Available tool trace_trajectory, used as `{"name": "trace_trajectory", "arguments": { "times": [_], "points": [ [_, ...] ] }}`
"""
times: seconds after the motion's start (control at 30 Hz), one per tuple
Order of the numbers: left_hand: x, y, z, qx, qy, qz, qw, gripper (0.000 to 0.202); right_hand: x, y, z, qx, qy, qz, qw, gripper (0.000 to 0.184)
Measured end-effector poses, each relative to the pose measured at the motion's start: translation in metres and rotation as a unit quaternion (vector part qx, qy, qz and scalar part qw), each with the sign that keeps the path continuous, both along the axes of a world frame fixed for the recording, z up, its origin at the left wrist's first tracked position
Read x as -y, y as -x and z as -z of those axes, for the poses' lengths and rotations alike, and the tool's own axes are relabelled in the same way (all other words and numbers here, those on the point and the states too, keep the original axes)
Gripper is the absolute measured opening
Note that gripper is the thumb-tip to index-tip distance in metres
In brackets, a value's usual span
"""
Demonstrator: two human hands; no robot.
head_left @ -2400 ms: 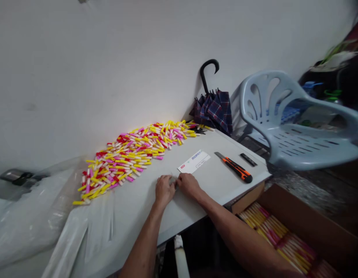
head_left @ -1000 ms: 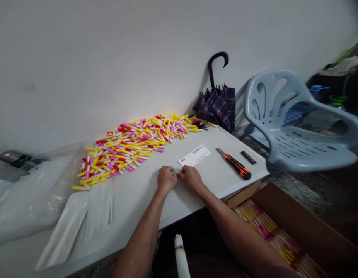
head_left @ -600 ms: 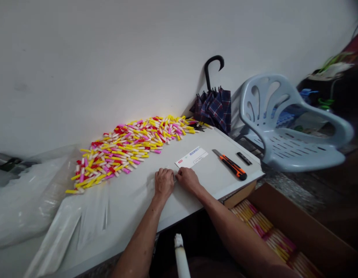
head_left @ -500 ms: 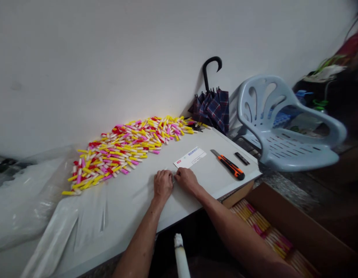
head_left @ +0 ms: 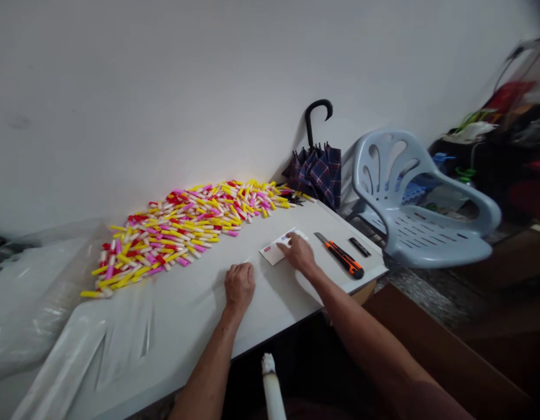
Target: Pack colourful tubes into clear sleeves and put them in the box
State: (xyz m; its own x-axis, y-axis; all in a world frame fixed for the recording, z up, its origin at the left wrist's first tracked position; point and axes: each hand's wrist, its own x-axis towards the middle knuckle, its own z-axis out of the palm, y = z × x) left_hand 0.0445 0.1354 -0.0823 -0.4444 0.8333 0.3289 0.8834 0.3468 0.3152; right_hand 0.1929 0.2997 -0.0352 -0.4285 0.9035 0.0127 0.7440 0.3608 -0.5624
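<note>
1. Where 12 o'clock is taken as straight ahead toward the wall [head_left: 165,105], the white printed card [head_left: 272,252] lies on the table [head_left: 186,315], partly covered by my right hand [head_left: 300,255].
2. Card alignment: the long axis runs from 8 to 2 o'clock. The red-marked end points to 8 and is exposed; my fingers overlap the end toward 2.
3. Right hand: this is the nearer hand. Thumb and forefinger are extended and parted over the card, whose exposed portion sits at 9 o'clock from the hand. Whether the fingertips press, pinch or only hover, I cannot tell.
4. Left hand [head_left: 239,286]: the fingers are curled and rest on the table. From here the card is at 1 to 2 o'clock, near but not touching. The palm is hidden, so I cannot tell whether it encloses anything.
5. Utility knife [head_left: 342,256]: located at 3 o'clock from my right hand, apart from it, axis 10 to 4, blade toward 10. A small black strip [head_left: 360,247] lies just beside it, roughly parallel.
6. Pile of coloured sticks [head_left: 182,227]: located at 10 to 11 o'clock from my left hand.
</note>
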Motion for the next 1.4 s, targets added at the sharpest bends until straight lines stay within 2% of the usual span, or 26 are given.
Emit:
{"name": "trace_trajectory", "arguments": {
  "times": [0.1, 0.2, 0.37, 0.43, 0.5, 0.57, 0.63, 0.7, 0.8, 0.9, 1.0, 1.17, 1.4],
  "points": [
    [0.0, -0.001, 0.0, -0.008, 0.011, 0.0, 1.0, 0.027, -0.046, -0.012, -0.013, 0.094, -0.035, 0.046, 0.994, 0.062],
    [-0.004, -0.002, -0.008, -0.007, 0.022, 0.001, 1.0, 0.022, -0.074, -0.011, -0.018, 0.178, 0.014, 0.032, 0.983, 0.076],
    [-0.012, -0.001, -0.021, 0.061, 0.069, -0.015, 0.996, 0.017, -0.09, 0.001, -0.014, 0.183, 0.056, 0.059, 0.98, 0.094],
    [-0.013, -0.001, -0.019, 0.076, 0.052, -0.02, 0.996, 0.018, -0.092, 0.0, -0.011, 0.163, 0.073, 0.067, 0.982, 0.096],
    [-0.009, -0.001, -0.013, 0.078, -0.001, -0.013, 0.997, 0.017, -0.093, -0.003, -0.008, 0.134, 0.091, 0.065, 0.985, 0.093],
    [-0.005, -0.001, -0.005, 0.085, -0.069, 0.003, 0.994, 0.017, -0.092, -0.011, -0.004, 0.076, 0.102, 0.056, 0.99, 0.081],
    [0.0, -0.001, 0.002, 0.095, -0.125, 0.019, 0.987, 0.016, -0.089, -0.022, 0.0, -0.021, 0.122, 0.03, 0.992, 0.054],
    [0.002, -0.001, 0.006, 0.099, -0.157, 0.035, 0.982, 0.015, -0.082, -0.034, 0.002, -0.142, 0.155, 0.001, 0.978, 0.034],
    [0.002, 0.0, 0.007, 0.082, -0.178, 0.052, 0.979, 0.016, -0.067, -0.053, 0.001, -0.303, 0.18, 0.015, 0.936, 0.032],
    [0.0, 0.0, 0.008, 0.062, -0.189, 0.062, 0.978, 0.017, -0.048, -0.066, -0.001, -0.388, 0.176, 0.04, 0.904, 0.034],
    [-0.001, 0.0, 0.009, 0.053, -0.198, 0.066, 0.977, 0.016, -0.029, -0.071, 0.0, -0.426, 0.155, 0.043, 0.89, 0.036],
    [-0.001, 0.0, 0.01, 0.038, -0.212, 0.067, 0.974, 0.015, -0.007, -0.073, 0.005, -0.429, 0.152, 0.03, 0.89, 0.038],
    [-0.001, -0.001, 0.01, 0.015, -0.216, 0.077, 0.973, 0.013, 0.001, -0.07, 0.019, -0.426, 0.167, 0.017, 0.889, 0.037]
  ]
}}
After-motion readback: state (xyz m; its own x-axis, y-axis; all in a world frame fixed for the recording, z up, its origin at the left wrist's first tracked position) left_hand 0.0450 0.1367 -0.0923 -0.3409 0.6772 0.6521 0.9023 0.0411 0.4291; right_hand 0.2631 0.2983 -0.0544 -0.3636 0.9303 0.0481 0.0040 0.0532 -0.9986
